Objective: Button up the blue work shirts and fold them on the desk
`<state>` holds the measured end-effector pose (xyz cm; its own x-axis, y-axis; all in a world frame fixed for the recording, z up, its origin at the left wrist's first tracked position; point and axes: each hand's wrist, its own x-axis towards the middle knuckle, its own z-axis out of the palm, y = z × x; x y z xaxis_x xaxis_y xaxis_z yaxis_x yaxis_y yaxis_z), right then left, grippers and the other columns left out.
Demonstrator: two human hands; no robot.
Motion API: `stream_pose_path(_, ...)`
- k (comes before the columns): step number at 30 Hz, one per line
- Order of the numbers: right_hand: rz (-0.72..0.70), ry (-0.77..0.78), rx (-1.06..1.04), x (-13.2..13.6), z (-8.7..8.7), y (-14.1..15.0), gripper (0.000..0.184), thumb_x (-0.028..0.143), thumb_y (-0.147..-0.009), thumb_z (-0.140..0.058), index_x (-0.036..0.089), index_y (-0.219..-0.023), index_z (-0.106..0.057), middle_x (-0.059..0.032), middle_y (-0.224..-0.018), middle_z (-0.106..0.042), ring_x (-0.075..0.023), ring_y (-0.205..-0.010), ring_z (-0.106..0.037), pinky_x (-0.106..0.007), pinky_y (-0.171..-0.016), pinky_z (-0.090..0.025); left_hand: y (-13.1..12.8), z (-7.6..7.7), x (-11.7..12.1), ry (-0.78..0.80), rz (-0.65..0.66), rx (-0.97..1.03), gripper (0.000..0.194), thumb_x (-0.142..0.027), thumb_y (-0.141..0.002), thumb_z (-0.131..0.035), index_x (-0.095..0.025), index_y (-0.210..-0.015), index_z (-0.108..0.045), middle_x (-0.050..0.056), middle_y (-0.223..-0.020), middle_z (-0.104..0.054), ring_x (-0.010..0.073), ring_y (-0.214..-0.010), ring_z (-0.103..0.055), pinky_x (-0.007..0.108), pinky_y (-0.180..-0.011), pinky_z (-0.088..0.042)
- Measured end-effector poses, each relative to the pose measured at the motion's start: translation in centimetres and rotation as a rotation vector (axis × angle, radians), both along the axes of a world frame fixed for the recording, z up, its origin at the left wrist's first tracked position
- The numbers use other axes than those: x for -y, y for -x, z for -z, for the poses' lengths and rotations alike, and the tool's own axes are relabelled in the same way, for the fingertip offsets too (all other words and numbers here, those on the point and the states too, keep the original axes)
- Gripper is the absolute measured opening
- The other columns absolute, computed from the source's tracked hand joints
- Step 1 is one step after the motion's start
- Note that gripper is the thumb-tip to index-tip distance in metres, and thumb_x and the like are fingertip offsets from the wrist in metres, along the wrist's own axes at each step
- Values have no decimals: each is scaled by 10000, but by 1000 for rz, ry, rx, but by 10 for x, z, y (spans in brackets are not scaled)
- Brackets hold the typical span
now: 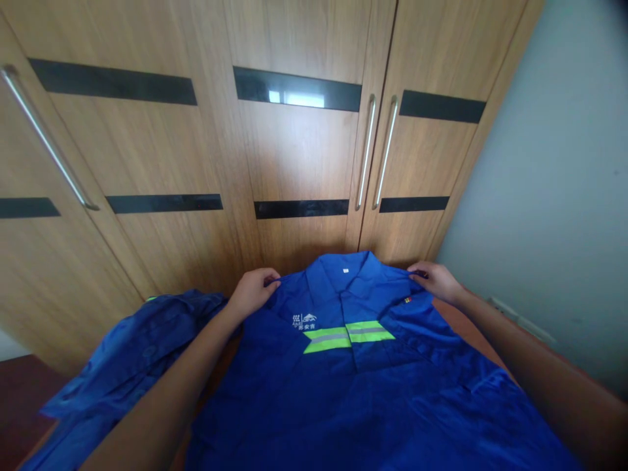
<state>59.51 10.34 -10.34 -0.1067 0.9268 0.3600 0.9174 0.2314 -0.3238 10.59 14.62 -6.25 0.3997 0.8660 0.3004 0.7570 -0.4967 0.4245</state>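
One head-worn view — forward and down, close over the blue garment [333, 386] — wardrobe [304, 154] ahead.

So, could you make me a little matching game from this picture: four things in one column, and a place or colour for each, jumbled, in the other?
1. Left hand
2. Right hand
3. Chest stripe
4. Door handles

A. Silver
B. At the jacket shoulder nearer the grey wall
C. At the shoulder nearer the crumpled blue cloth
D. Bright yellow-green with a grey band

Right pairs: 1-C, 2-B, 3-D, 4-A
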Motion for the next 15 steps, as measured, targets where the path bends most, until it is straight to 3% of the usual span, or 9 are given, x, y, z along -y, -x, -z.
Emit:
stream_pose_path(5, -42, -80, -62, 74, -26, -2, 277, 416, -873, -483, 228, -952, -671, -68, -941, -712, -223, -830, -661, -318, -735, -524, 8, -32, 82, -124, 77, 19, 181, -310, -857, -519, -196, -885, -657, 17, -838, -677, 167, -783, -618, 262, -718, -468)
stream_pose_path(8, -33, -126, -43, 131, -34, -2, 289, 463, -878, -490, 246, -936, -672, -74, -923, -711, -224, -800, -662, -323, -694, -533, 18, -34, 134, -158, 131, 28, 179, -309, -886, -499, -214, -863, -649, 10, -855, -665, 163, -824, -620, 265, -765, -482)
stream_pose_path(11, -69, -175, 11, 191, -23, -3, 241, 418, -887, -520, 258, -995, -665, -54, -1010, -702, -224, -917, -664, -331, -784, -543, 29, -15, 183, -155, 192, 11, 150, -267, -905, -492, -236, -923, -638, 7, -912, -660, 147, -864, -628, 238, -790, -494)
stream_pose_path(13, -64, -239, 97, 228, -2, -2, 224, 385, -893, -522, 262, -1009, -670, -48, -1012, -703, -216, -911, -673, -325, -804, -549, 35, 8, 214, -157, 237, -30, 130, -224, -894, -515, -254, -933, -635, 0, -915, -662, 133, -858, -637, 207, -783, -500)
stream_pose_path(15, -71, -207, 217, 258, 28, 2, 220, 353, -903, -506, 271, -1010, -680, -48, -1031, -697, -211, -926, -674, -304, -803, -552, 40, 34, 239, -112, 289, -124, 154, -179, -872, -536, -285, -909, -642, -19, -892, -670, 124, -813, -648, 185, -742, -510)
